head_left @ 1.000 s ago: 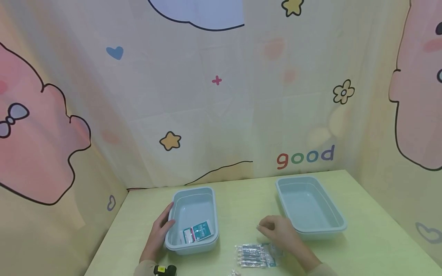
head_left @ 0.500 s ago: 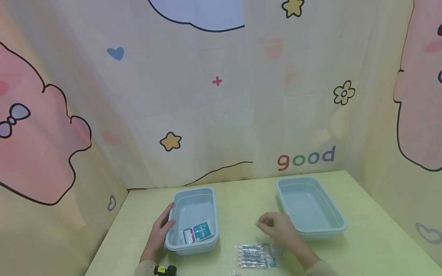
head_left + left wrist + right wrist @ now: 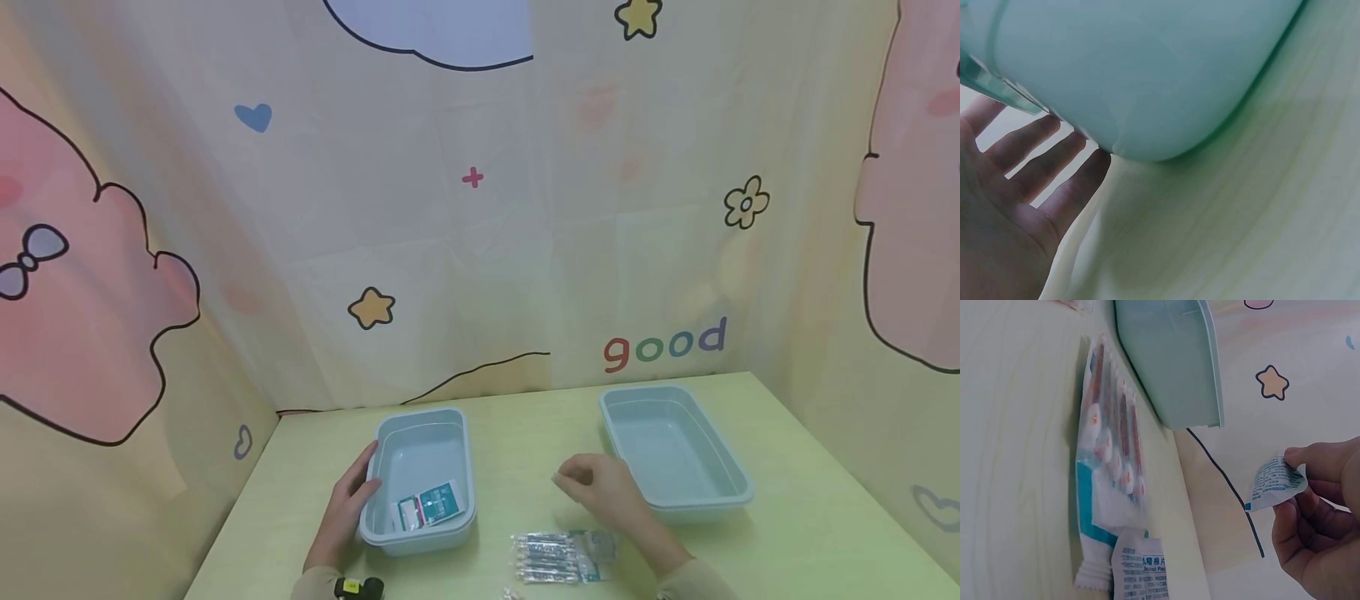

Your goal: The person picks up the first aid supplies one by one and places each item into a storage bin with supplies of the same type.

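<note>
My left hand [image 3: 345,504] grips the left side of a pale blue plastic basin [image 3: 422,442], thumb over the rim. In the left wrist view its fingers [image 3: 1079,194] lie against the basin's outer wall. Two flat teal-and-white packets [image 3: 431,505] lie inside that basin at the near end. Between thumb and fingers, my right hand [image 3: 600,487] pinches a bent white alcohol pad sachet [image 3: 1272,482] with teal print, raised over the table. Just below that hand lie a clear pack of swabs [image 3: 547,557] with dark sticks and another alcohol pad sachet [image 3: 1141,569].
A second pale blue basin [image 3: 738,475] stands at the right, just beyond my right hand. A small item [image 3: 512,594] is cut off at the near edge of view. The pale table [image 3: 525,450] ends at a cartoon-print curtain [image 3: 420,208].
My right hand has risen a little, away from the swab pack and slightly leftward, still pinching the sachet. The left hand and both basins have stayed put.
</note>
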`<action>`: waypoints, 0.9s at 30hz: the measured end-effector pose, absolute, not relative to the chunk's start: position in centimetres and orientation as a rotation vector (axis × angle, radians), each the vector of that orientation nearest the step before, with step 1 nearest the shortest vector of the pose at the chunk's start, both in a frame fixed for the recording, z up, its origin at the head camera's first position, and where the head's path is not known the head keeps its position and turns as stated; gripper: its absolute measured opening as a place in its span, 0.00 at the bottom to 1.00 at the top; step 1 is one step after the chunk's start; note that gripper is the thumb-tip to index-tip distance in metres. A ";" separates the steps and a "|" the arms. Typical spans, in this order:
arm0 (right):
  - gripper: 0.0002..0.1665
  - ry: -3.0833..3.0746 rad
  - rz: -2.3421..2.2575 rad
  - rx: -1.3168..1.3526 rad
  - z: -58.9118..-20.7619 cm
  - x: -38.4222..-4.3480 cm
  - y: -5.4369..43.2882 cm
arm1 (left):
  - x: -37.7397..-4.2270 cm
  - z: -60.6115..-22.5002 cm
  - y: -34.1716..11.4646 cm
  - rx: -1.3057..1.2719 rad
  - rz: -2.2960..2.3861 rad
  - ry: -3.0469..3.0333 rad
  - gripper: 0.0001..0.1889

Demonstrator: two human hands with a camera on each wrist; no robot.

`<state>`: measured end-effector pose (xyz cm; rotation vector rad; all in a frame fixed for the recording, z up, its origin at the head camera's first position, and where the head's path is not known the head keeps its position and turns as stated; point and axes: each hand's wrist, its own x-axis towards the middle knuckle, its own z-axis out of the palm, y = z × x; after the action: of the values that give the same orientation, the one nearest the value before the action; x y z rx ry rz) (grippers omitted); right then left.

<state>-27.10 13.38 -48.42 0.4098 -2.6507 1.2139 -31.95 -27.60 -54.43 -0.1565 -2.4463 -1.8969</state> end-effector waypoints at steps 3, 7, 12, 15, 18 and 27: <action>0.04 -2.652 1.231 0.407 -48.2 -27.1 13.3 | -31.9 -54.4 -27.6 -0.165 -1.894 -2.445 0.30; 0.04 -2.662 1.229 0.394 -48.0 -27.2 13.1 | -31.8 -54.4 -27.6 -0.172 -1.885 -2.449 0.30; 0.03 -2.668 1.213 0.394 -48.0 -27.6 13.0 | -31.8 -54.4 -27.6 -0.171 -1.881 -2.447 0.30; 0.03 -2.672 1.212 0.387 -47.8 -27.7 12.8 | -31.7 -54.4 -27.6 -0.169 -1.873 -2.447 0.29; 0.03 -2.665 1.199 0.405 -47.4 -27.9 12.7 | -31.7 -54.4 -27.6 -0.168 -1.865 -2.447 0.29; 0.05 -2.622 1.142 0.519 -46.2 -28.4 12.2 | -31.7 -54.4 -27.5 -0.173 -1.854 -2.453 0.29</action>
<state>-28.43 12.16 -46.25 0.5192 -2.6219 1.1422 -31.74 -27.54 -54.45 -0.1731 -2.4527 -1.8535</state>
